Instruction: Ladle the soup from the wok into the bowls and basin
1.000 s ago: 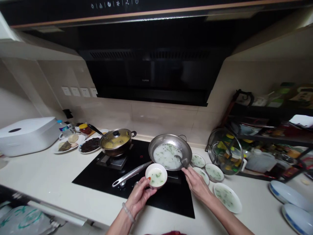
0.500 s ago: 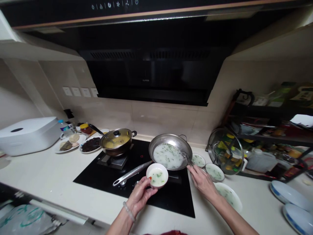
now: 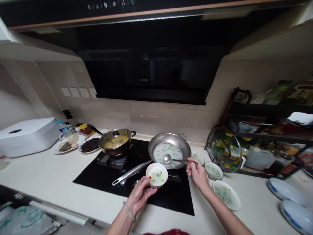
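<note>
My left hand (image 3: 140, 193) is closed on a small bowl (image 3: 156, 176) of pale soup with green bits, held in front of the wok. Between the fingers of my right hand (image 3: 197, 173) is the handle of a metal ladle (image 3: 167, 159), whose round head is over the soup in the wok, near its surface. The steel wok (image 3: 181, 148) stands on the right side of the black cooktop (image 3: 171, 202), its long handle (image 3: 132, 173) pointing to the front left. Beyond my right hand are filled soup bowls (image 3: 214, 171), one partly hidden.
A lidded pan (image 3: 115, 142) stands on the left burner. Plates of food (image 3: 90, 145) and a white box (image 3: 29, 137) are farther left. To the right are a larger soup dish (image 3: 227, 195), a glass lid (image 3: 223, 150), a condiment rack and blue-rimmed dishes (image 3: 290, 192). The range hood (image 3: 146, 71) overhangs everything.
The ladle has swung from the wok's right rim to a spot over the soup, its head now showing. My right wrist has turned; my left hand and bowl stay nearly still.
</note>
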Demonstrator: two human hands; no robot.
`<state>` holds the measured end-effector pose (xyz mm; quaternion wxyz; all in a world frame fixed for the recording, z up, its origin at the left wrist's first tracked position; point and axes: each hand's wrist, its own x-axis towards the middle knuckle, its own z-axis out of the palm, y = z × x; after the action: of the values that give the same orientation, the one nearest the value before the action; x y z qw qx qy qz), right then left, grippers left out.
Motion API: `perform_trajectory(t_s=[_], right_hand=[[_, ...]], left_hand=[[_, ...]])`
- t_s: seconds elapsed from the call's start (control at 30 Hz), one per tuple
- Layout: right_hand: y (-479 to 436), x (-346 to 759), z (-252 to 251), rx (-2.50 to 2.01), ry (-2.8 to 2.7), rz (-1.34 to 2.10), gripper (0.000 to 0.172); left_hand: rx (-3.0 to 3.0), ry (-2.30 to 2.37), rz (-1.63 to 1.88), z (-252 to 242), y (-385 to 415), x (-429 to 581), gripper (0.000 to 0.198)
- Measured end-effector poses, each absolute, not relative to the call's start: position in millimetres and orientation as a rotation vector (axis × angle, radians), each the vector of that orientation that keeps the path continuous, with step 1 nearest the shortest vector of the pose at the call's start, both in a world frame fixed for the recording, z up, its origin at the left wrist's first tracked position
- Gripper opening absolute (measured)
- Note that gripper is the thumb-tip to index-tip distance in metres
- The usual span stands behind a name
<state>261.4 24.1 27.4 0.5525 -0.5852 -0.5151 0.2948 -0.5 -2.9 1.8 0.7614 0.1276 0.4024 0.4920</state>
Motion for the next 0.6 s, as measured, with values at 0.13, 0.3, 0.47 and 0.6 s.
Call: perform_trajectory(t_s=[0.13, 0.3, 0.47, 0.6], right_hand=[[36, 266, 23, -1.376, -1.195, 0.644, 0.037], [36, 275, 18, -1.421, -1.200, 0.579, 0.037], [31, 272, 11, -1.419, -1.186, 0.630, 0.037], [35, 273, 3, -1.357, -1.051, 0.679, 0.038]], left_hand=[[0.292, 0.873, 1.073, 1, -5, -2, 0.016], [0.273, 0.884, 1.086, -2, -5, -6, 0.019], [0.280, 0.883, 1.093, -2, -6, -6, 0.019], [0.288, 0.884, 1.092, -1, -7, -5, 0.017]])
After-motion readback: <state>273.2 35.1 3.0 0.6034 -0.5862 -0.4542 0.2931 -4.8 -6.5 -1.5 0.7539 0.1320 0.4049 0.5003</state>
